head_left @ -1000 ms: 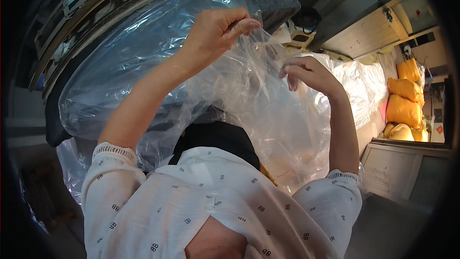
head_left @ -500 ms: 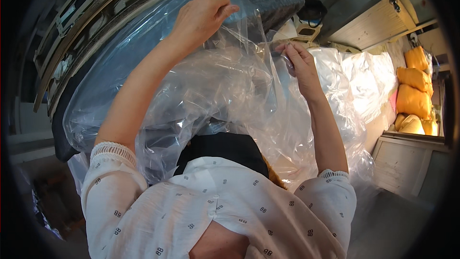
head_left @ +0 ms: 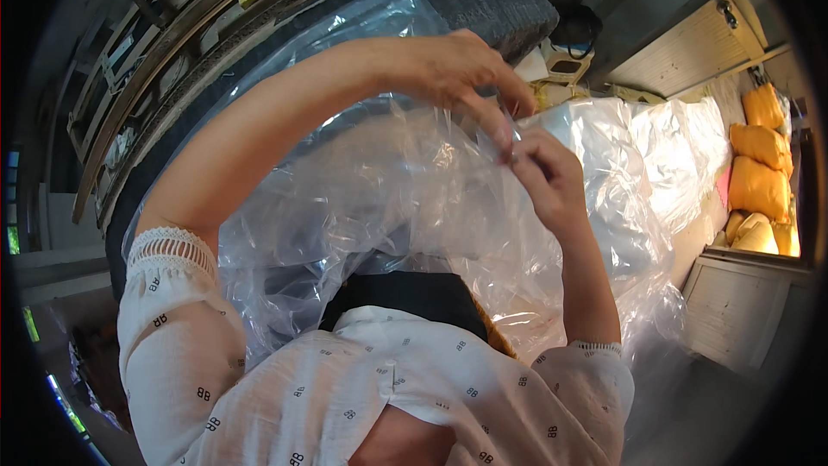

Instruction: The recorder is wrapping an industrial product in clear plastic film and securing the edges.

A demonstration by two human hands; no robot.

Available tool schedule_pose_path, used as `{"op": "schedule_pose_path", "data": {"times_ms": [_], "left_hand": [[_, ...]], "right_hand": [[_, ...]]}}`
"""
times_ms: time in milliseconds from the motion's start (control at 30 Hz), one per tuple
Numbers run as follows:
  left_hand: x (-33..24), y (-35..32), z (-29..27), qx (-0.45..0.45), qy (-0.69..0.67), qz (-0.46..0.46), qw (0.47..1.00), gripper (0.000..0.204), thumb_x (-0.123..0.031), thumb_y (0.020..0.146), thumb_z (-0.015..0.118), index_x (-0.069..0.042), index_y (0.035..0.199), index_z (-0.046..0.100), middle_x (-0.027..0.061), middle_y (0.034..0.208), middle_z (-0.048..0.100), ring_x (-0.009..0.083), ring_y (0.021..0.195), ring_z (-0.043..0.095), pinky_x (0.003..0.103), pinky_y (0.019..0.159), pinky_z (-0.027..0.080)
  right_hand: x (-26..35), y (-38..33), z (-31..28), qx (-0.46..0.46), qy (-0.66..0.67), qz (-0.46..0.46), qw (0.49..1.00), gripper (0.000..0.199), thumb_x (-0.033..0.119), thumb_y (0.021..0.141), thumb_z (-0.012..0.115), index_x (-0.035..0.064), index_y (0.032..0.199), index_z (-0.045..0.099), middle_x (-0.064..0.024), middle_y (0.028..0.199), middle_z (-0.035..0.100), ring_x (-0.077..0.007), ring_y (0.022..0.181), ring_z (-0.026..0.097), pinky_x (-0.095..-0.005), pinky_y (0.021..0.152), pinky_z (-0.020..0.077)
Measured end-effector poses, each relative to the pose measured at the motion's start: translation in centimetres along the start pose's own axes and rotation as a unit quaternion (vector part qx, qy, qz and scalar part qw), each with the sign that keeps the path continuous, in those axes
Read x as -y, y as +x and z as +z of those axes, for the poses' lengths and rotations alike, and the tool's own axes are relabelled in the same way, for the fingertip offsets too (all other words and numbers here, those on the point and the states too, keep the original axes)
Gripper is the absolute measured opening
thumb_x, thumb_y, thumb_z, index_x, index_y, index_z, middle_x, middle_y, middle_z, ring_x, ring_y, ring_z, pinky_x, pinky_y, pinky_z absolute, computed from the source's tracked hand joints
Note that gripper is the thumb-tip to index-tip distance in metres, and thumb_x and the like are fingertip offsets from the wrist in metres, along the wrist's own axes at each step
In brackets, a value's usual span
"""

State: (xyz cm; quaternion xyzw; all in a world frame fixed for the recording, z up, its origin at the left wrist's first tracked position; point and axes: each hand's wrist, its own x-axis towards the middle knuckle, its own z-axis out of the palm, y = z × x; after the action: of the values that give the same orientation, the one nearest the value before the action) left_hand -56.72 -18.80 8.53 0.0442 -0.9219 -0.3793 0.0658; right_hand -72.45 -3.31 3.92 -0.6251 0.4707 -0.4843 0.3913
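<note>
A large sheet of clear plastic film (head_left: 405, 173) lies crumpled over the work surface and my lap. Above its middle my two hands meet. My left hand (head_left: 461, 78) reaches across to the right, index finger and thumb apart, its thumb tip at the film beside my right fingertips. My right hand (head_left: 552, 177) is closed in a pinch on a bit of the film's edge. Exactly how the film runs between the fingertips is hard to make out.
A dark padded block (head_left: 492, 0) rises at the back. Wooden rails (head_left: 164, 34) run along the far left. More shiny film (head_left: 664, 147) is heaped at the right, near orange bundles (head_left: 759, 181) and a white cabinet (head_left: 733, 302). A cream plastic item (head_left: 565, 65) sits behind my right hand.
My left hand has swung right and nearer, from a closed pinch at the back to beside my right hand, its fingers now apart. My right hand has come slightly nearer, still pinching.
</note>
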Motion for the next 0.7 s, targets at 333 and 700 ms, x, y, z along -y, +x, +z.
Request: {"op": "schedule_pose_path", "data": {"times_ms": [333,700], "left_hand": [[3.5,0.8,-5.2,0.127,0.228,-0.17,0.95,0.019,-0.026,0.073,0.069,-0.008,0.076,0.062,0.0029,0.074,0.061,0.0178,0.081,0.057,0.032,0.091,0.033],[-2.0,2.0,-7.4,-0.008,0.125,0.002,0.992,0.017,-0.023,0.087,0.057,-0.007,0.088,0.061,0.0041,0.082,0.058,0.01,0.066,0.056,0.026,0.076,0.047]], "right_hand": [[1.5,-9.3,-3.9,0.12,0.107,0.129,0.979,0.006,-0.002,0.077,0.057,-0.0003,0.078,0.062,-0.0063,0.079,0.057,-0.0111,0.068,0.052,-0.0211,0.059,0.0391],[-1.0,-10.2,-7.8,0.082,0.092,0.23,0.965,0.004,0.001,0.076,0.064,0.0007,0.077,0.06,-0.0041,0.076,0.056,-0.0098,0.073,0.054,-0.0214,0.066,0.0429]]}}
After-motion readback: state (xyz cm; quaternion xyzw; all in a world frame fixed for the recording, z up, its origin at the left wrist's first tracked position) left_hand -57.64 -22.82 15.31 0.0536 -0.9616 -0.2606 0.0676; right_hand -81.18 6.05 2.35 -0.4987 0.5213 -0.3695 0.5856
